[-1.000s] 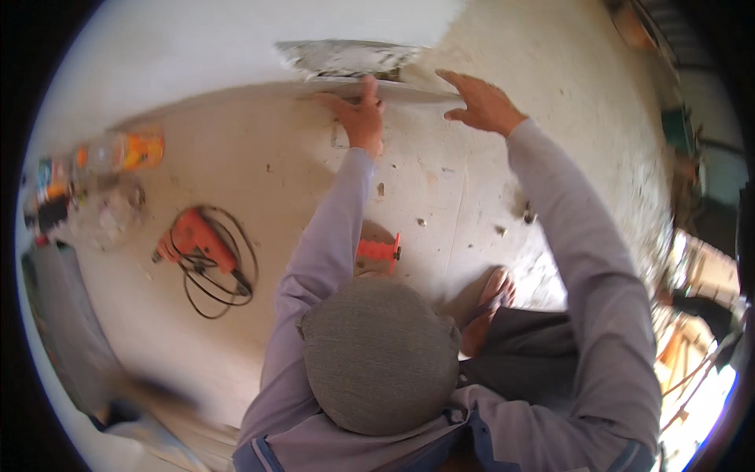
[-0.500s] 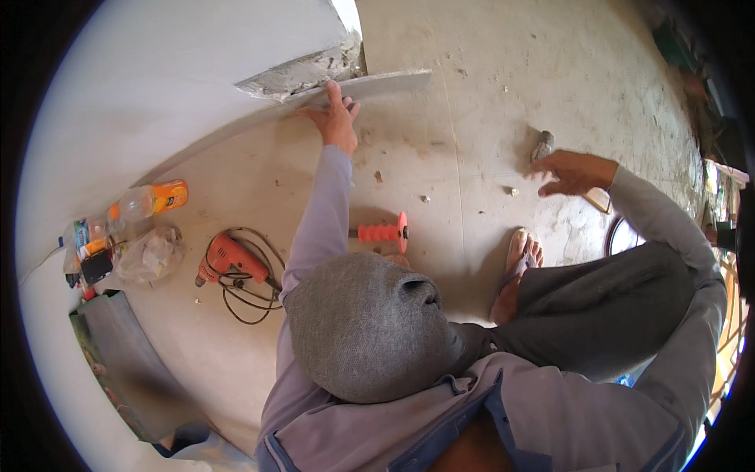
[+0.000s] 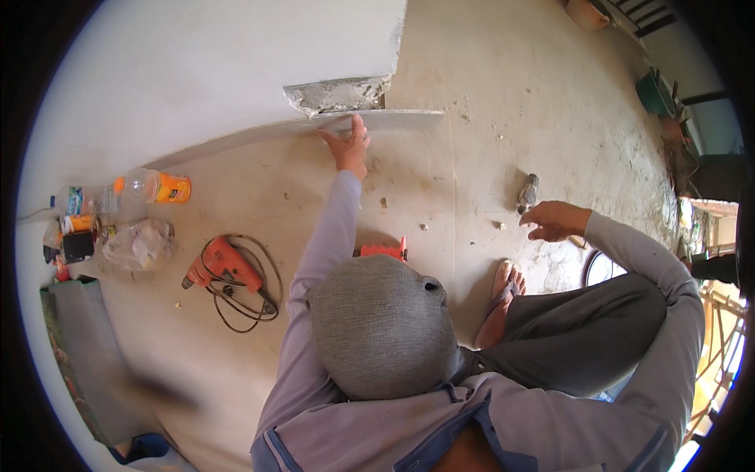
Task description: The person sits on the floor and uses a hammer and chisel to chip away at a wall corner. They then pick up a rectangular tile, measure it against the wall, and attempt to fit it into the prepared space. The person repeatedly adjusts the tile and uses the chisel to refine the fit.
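Note:
My left hand [image 3: 348, 149] reaches forward, thumb and fingers spread, and presses against a thin grey strip [image 3: 409, 119]. The strip stands along the foot of the white wall, under a patch of broken plaster [image 3: 338, 95], and sticks out past the wall's corner. My right hand [image 3: 557, 221] is at the right, its fingers slightly bent and apart. Just beyond its fingertips lies a grey tool head [image 3: 529, 191], which looks like a hammer's. A short bit of wooden handle shows past the hand; the rest is hidden under it.
An orange-red power drill [image 3: 228, 266] with a coiled cord lies at the left. Bottles [image 3: 157, 187] and a clear plastic bag [image 3: 141, 244] stand by the wall. A red-handled tool [image 3: 385, 248] is partly hidden by my knee. Small crumbs dot the floor; a green container [image 3: 657, 94] sits far right.
The whole view has shifted. My left hand stays on the strip, its fingers lower against the strip's face. My right hand remains beside the tool, its fingers a little more bent.

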`<control>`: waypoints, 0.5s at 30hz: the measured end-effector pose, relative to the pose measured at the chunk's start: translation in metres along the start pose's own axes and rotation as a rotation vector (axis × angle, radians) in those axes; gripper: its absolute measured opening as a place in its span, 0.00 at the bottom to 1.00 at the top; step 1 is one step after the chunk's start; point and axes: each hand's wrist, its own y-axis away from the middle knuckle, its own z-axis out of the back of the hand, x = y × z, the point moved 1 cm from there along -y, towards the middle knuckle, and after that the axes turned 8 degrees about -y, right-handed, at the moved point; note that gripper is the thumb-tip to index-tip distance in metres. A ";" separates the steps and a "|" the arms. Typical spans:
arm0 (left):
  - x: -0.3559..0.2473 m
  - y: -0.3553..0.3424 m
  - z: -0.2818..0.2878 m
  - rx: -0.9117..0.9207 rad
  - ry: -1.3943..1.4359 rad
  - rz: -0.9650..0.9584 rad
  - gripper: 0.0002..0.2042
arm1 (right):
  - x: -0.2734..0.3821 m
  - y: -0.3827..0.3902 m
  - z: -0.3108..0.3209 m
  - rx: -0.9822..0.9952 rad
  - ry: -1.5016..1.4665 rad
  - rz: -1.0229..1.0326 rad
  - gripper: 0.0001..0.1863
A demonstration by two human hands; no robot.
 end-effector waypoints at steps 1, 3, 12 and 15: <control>0.000 -0.002 0.001 0.002 0.006 0.001 0.56 | -0.001 0.000 0.000 -0.006 -0.002 -0.004 0.22; 0.000 -0.004 0.004 0.005 0.011 0.010 0.56 | 0.003 0.001 0.003 -0.012 0.012 -0.014 0.22; 0.002 -0.005 0.009 0.016 0.072 -0.010 0.56 | 0.002 -0.005 0.005 -0.026 0.015 0.029 0.23; 0.004 -0.007 0.012 0.023 0.121 0.007 0.55 | 0.003 -0.006 0.007 -0.017 0.016 0.032 0.23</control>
